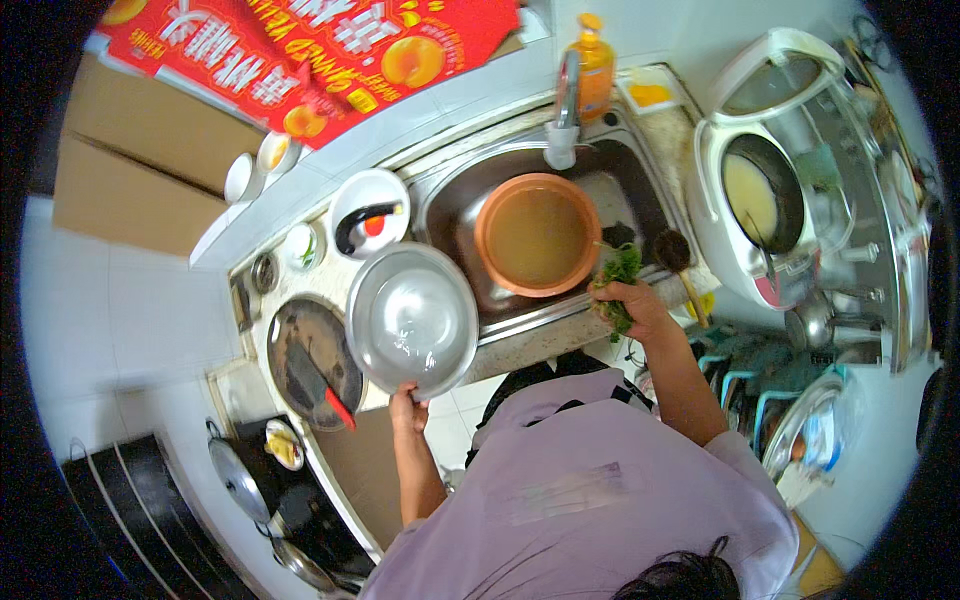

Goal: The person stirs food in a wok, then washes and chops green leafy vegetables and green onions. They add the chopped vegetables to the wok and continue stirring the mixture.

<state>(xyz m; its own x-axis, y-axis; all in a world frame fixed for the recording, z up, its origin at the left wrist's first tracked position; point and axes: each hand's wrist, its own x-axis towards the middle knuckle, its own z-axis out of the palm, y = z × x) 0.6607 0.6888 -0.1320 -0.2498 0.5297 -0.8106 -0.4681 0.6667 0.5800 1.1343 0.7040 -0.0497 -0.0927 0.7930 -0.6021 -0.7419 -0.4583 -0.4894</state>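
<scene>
With its fingers on the near rim, my left hand [409,409] holds a shiny metal basin [412,319] left of the sink. No food shows inside the basin. My right hand [637,306] grips a bunch of leafy greens [621,274] over the front right edge of the stainless steel sink [442,217]. Between my hands, an orange plastic basin [538,234] of cloudy brownish water stands in the sink. The faucet [561,142] is behind this basin.
A white bowl [351,195] holds an eggplant and something red. Left are a round board [300,319] bearing a red-handled cleaver [322,386] and a stove [300,502]. An open rice cooker [709,202] stands right; a brush [673,251] lies at the sink's right edge.
</scene>
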